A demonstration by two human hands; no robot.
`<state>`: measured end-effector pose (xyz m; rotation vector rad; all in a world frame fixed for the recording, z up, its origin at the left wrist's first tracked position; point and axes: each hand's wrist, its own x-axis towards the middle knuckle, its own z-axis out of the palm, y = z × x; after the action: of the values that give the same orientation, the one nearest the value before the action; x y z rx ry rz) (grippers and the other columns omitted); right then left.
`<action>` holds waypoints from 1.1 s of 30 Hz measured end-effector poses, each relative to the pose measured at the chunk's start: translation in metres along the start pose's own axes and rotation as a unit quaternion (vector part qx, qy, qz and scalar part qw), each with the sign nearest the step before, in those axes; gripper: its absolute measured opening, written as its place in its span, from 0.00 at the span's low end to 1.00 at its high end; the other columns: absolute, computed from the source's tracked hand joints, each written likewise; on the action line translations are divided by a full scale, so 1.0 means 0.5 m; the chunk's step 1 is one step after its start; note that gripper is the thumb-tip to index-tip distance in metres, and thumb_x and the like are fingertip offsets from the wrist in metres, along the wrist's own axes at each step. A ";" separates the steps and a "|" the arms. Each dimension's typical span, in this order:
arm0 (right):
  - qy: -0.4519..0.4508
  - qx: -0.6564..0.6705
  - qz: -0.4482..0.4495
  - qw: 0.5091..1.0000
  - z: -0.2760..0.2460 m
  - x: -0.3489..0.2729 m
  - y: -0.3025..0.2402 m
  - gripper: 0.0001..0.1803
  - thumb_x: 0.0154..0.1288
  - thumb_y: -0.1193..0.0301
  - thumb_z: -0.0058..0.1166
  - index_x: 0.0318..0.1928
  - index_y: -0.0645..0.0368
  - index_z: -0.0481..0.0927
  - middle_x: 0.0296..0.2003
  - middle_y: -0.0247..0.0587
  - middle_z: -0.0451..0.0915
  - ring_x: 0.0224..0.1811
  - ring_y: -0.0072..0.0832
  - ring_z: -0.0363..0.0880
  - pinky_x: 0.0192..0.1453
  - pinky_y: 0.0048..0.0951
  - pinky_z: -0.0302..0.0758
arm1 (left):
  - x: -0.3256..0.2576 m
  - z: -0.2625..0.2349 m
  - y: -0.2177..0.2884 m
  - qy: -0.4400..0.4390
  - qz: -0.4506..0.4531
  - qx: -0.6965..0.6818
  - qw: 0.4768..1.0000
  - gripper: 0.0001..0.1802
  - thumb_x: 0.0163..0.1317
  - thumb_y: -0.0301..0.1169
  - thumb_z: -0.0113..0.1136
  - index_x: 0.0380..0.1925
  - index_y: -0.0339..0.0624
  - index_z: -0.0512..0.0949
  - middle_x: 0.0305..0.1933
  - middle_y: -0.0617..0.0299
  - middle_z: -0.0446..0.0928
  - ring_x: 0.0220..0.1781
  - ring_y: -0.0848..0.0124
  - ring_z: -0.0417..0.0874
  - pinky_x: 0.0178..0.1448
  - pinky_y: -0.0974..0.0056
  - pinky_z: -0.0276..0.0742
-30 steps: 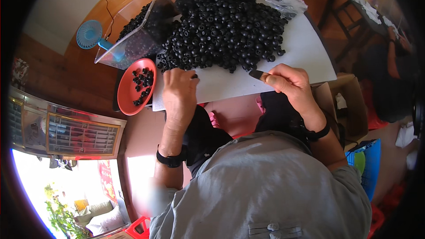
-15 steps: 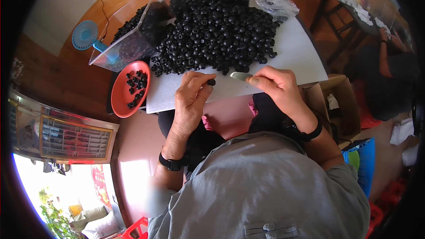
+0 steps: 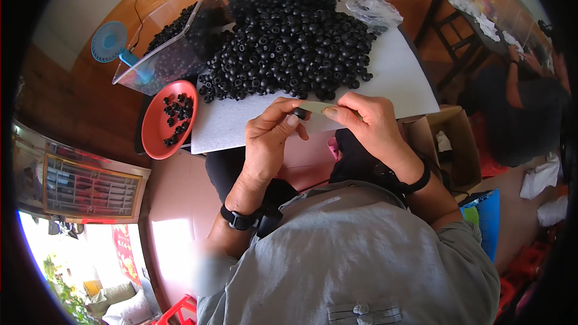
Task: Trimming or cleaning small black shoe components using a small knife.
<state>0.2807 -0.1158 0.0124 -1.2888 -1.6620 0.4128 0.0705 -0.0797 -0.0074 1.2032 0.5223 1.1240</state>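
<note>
My left hand point(image 3: 266, 134) pinches a small black round part point(image 3: 299, 112) between thumb and fingertips above the table's near edge. In my right hand point(image 3: 371, 120), a flat, pale blade-like tool point(image 3: 314, 107) is gripped between thumb and fingers, pointing left. Its tip meets or overlaps the black part; I cannot tell whether it presses on it. Beyond my hands lies a large heap of similar black parts point(image 3: 289, 48), some showing a round hole, on the white tabletop point(image 3: 397, 66).
An orange-red bowl point(image 3: 148, 126) with several black parts stands at the left. Clear plastic bins point(image 3: 162, 63) of the same parts sit behind, near a blue fan point(image 3: 109, 42) and a crumpled plastic bag point(image 3: 372, 0). A cardboard box point(image 3: 468, 144) is at right; another person point(image 3: 512, 108) sits beyond.
My right hand has brought the blade-like tool left, up to the black part. My left hand has shifted slightly right and its lower fingers have spread. The view has shifted a little.
</note>
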 end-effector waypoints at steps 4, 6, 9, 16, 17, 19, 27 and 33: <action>-0.007 0.006 0.013 1.000 0.000 0.002 0.009 0.15 0.66 0.63 0.66 0.28 0.60 0.82 0.15 0.38 0.73 0.16 0.27 0.70 0.22 0.32 0.64 | 0.002 0.006 0.002 0.004 -0.012 -0.023 1.000 0.15 0.73 0.20 0.54 0.56 0.30 0.80 0.47 0.55 0.78 0.42 0.69 0.80 0.45 0.67 0.81; -0.007 0.005 0.013 1.000 0.000 0.001 0.009 0.15 0.66 0.62 0.66 0.28 0.60 0.82 0.15 0.38 0.73 0.16 0.28 0.70 0.22 0.32 0.64 | 0.004 -0.002 -0.005 -0.011 -0.007 -0.002 1.000 0.16 0.74 0.23 0.54 0.58 0.29 0.79 0.45 0.55 0.77 0.41 0.67 0.80 0.43 0.64 0.79; -0.008 0.004 0.018 1.000 -0.001 0.002 0.005 0.15 0.66 0.62 0.66 0.28 0.60 0.82 0.15 0.38 0.73 0.15 0.28 0.70 0.22 0.32 0.64 | 0.002 -0.006 -0.009 -0.015 0.008 -0.001 1.000 0.16 0.74 0.23 0.54 0.58 0.30 0.79 0.45 0.56 0.76 0.40 0.68 0.79 0.42 0.65 0.78; -0.012 -0.019 0.013 1.000 0.001 0.002 0.007 0.16 0.65 0.61 0.66 0.27 0.59 0.82 0.14 0.38 0.73 0.15 0.28 0.71 0.22 0.32 0.64 | 0.003 -0.001 -0.011 -0.002 0.003 0.001 1.000 0.16 0.71 0.18 0.54 0.57 0.33 0.81 0.45 0.59 0.75 0.37 0.71 0.78 0.43 0.70 0.77; -0.012 -0.019 0.014 1.000 0.001 0.003 0.007 0.16 0.65 0.61 0.66 0.27 0.59 0.82 0.14 0.38 0.73 0.15 0.28 0.71 0.22 0.32 0.64 | 0.003 -0.003 -0.013 -0.005 0.010 0.012 1.000 0.16 0.72 0.21 0.55 0.58 0.32 0.80 0.44 0.59 0.75 0.37 0.71 0.78 0.42 0.69 0.77; -0.009 -0.026 0.013 1.000 0.001 0.002 0.009 0.15 0.65 0.61 0.66 0.27 0.59 0.82 0.14 0.38 0.73 0.14 0.30 0.71 0.22 0.33 0.64 | 0.001 -0.004 -0.015 -0.008 0.016 0.023 1.000 0.17 0.73 0.23 0.56 0.59 0.32 0.79 0.43 0.59 0.74 0.37 0.70 0.78 0.42 0.68 0.77; -0.016 -0.035 0.005 0.999 -0.003 0.004 0.000 0.15 0.65 0.62 0.67 0.27 0.59 0.82 0.14 0.38 0.74 0.14 0.30 0.72 0.21 0.32 0.65 | 0.000 0.000 -0.016 -0.001 0.030 0.043 0.999 0.17 0.72 0.22 0.56 0.59 0.32 0.79 0.42 0.60 0.74 0.36 0.71 0.77 0.41 0.68 0.76; -0.023 -0.049 -0.030 0.998 0.000 0.004 0.005 0.16 0.65 0.62 0.67 0.26 0.58 0.81 0.15 0.37 0.75 0.15 0.31 0.73 0.21 0.32 0.66 | 0.000 -0.002 -0.019 0.005 0.025 0.031 0.999 0.15 0.72 0.22 0.56 0.56 0.32 0.80 0.44 0.60 0.73 0.37 0.70 0.77 0.41 0.68 0.76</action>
<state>0.2822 -0.1129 0.0117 -1.3043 -1.7746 0.3311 0.0734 -0.0790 -0.0165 1.2714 0.5410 1.1644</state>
